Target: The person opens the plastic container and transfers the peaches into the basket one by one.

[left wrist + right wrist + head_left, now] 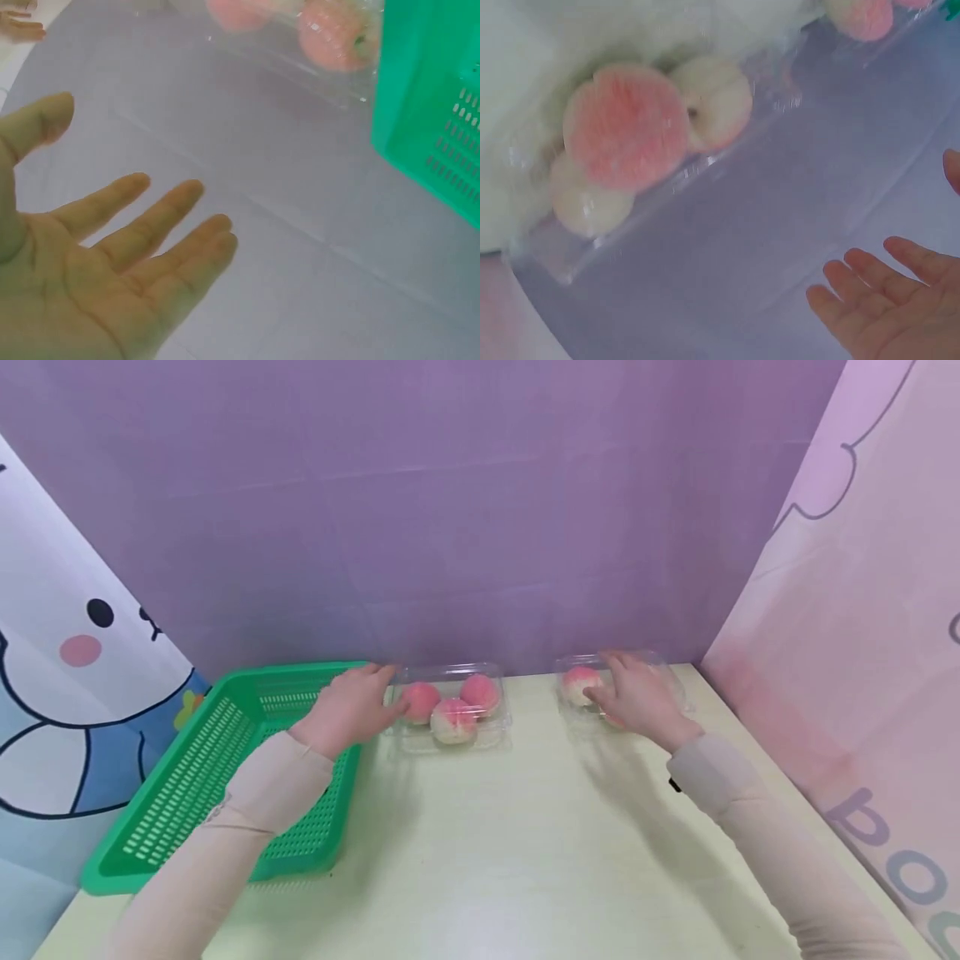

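My left hand (352, 706) is at the left end of a clear plastic box (487, 740), between it and the green basket. Three pink-and-white peaches (453, 721) lie inside. In the left wrist view the fingers (150, 236) are spread, with nothing held. My right hand (639, 695) is over a second clear plastic box (559, 259) and hides part of it in the head view. From the right wrist, three peaches (626, 127) show through the plastic, and the right fingers (870, 277) are extended and hold nothing.
A green plastic basket (123, 878) with slotted sides stands at the left of the pale table (480, 835). Behind the boxes hangs a purple cloth (480, 527). Printed cartoon panels close in both sides, the pink one (847, 677) on the right.
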### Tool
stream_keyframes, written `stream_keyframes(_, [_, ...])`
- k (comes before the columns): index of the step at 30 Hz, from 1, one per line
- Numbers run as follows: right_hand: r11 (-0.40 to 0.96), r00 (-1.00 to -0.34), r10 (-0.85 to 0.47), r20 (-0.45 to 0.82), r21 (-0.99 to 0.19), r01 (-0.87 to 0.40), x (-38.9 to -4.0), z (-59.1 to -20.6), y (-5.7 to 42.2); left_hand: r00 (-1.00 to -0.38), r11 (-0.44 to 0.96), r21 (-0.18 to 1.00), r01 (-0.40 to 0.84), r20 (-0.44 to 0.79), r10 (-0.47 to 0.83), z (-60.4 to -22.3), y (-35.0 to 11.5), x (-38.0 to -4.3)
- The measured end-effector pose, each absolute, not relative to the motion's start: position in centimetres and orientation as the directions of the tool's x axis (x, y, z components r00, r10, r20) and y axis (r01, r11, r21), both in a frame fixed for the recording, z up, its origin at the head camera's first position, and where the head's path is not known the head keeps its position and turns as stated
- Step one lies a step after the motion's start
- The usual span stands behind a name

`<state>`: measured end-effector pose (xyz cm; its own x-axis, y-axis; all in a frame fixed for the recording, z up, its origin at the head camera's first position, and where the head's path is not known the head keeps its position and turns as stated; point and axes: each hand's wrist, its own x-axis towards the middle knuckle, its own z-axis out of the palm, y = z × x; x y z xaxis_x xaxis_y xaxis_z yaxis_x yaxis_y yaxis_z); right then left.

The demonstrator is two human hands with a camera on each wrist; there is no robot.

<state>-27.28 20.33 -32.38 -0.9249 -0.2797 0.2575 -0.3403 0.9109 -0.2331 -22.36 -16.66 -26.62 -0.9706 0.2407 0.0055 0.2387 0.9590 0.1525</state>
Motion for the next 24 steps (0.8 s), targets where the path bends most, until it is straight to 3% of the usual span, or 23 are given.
stream_keyframes(7, [0.84, -0.903, -0.292, 0.314, -0.367, -0.4, -25.7, -34.7, 19.8, -0.945, 0.933, 0.157, 0.325, 0.101, 0.312, -28.0, -17.5, -20.8])
stream_keyframes(18, [0.745, -0.906, -0.311, 0.285, -0.518, -0.419, -25.1, -37.2, 18.8, -0.926, 0.886, 0.28, 0.368, 0.028, 0.376, -30.6, -19.0, -21.0])
stream_keyframes(24, [0.698, -0.913, -0.336, 0.231, -0.59, -0.406, -25.6, -39.2, 18.2, -0.872, 0.854, 0.185, 0.487, 0.06, 0.485, -32.2, -20.0, -22.6])
